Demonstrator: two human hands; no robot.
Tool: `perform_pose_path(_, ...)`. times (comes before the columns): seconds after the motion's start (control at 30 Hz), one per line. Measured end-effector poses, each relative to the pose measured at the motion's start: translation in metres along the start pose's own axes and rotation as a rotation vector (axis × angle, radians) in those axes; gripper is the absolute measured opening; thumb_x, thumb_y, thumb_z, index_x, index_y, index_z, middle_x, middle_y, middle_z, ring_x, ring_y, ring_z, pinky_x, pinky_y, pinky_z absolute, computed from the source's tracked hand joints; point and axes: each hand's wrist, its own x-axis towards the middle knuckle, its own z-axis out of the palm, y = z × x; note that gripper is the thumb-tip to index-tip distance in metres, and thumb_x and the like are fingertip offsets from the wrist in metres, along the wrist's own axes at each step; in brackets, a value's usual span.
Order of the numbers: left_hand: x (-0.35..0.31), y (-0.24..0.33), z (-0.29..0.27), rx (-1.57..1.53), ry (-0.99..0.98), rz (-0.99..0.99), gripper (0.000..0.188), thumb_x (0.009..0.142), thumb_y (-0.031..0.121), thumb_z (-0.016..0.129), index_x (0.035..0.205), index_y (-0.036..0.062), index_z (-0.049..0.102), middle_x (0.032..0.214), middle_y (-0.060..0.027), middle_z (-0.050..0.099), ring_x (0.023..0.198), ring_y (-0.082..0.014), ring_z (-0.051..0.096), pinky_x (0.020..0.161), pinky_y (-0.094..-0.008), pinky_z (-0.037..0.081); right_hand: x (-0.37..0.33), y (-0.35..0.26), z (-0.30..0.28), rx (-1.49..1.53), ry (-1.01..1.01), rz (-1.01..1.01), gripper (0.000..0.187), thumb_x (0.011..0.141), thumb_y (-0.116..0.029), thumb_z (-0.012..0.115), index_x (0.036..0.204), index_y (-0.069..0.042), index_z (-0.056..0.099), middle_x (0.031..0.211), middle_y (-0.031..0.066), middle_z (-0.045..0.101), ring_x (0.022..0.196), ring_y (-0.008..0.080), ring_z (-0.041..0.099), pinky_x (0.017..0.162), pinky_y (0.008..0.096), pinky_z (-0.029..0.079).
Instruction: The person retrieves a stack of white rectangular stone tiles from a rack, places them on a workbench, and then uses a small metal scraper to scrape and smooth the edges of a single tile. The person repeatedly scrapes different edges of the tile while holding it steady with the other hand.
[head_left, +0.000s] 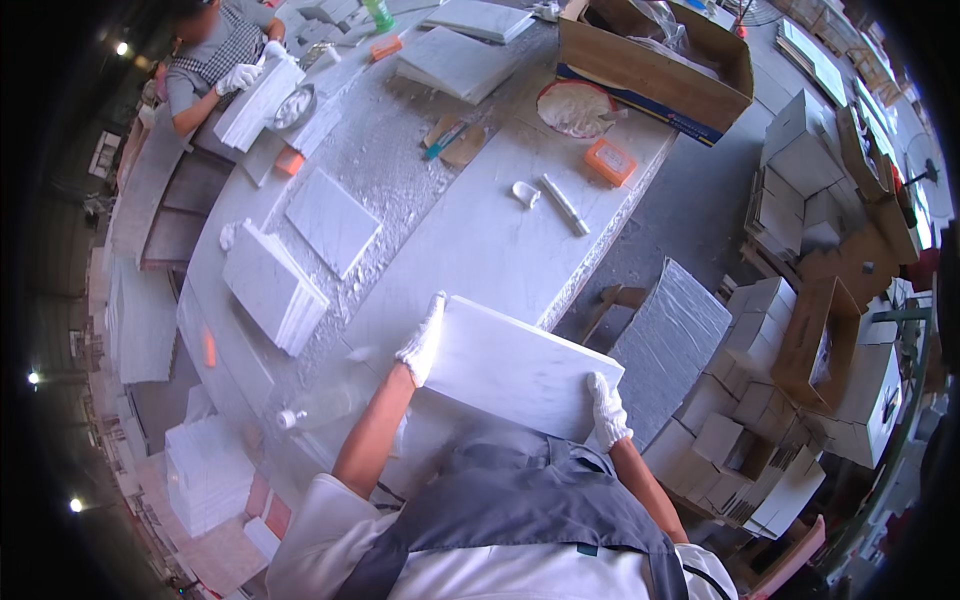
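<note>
white slab (pixel 515 366) held; blue-edged carton (pixel 650 72) bears faint lettering

We see a smooth, white rectangular slab (pixel 520 358) of marble-like stone and our matt, white knitted-cloth gloves (pixel 608 412). Our dark grey cloth apron (pixel 530 510) looks matt; rough, powdery white debris (pixel 390 160) coats part of the smooth, pale grey desk (pixel 460 235). The long brown cardboard box (pixel 645 72) looks matt, the clear bottle (pixel 335 404) like plastic.

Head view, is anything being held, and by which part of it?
A white slab: the left hand grips its left edge, the right hand its right edge.
</note>
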Motion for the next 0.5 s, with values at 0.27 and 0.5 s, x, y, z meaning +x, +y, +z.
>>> perform_pose_path(0.27, 0.053, 0.033, -0.021, 0.025, 0.036, -0.177, 0.103, 0.093, 0.084, 0.028, 0.16, 0.006, 0.029, 0.167, -0.02, 0.024, 0.156, -0.0297, 0.019, 0.125, -0.0424, 0.016, 0.039, -0.058, 0.039, 0.328, 0.218, 0.144, 0.057, 0.105, -0.047, 0.054, 0.138, -0.001, 0.055, 0.127, 0.0117, 0.063, 0.115, 0.0229, 0.058, 0.101, 0.0362, 0.045)
perform_pose_path(0.5, 0.074, 0.013, -0.025, 0.179, 0.09, -0.195, 0.108, 0.091, 0.087, 0.021, 0.154, 0.0013, 0.039, 0.158, -0.0273, 0.038, 0.15, -0.0392, 0.031, 0.122, -0.0434, 0.025, 0.042, -0.051, 0.04, 0.396, 0.222, 0.209, 0.055, 0.106, -0.046, 0.052, 0.137, 0.0, 0.056, 0.13, 0.0099, 0.062, 0.118, 0.0197, 0.058, 0.103, 0.035, 0.045)
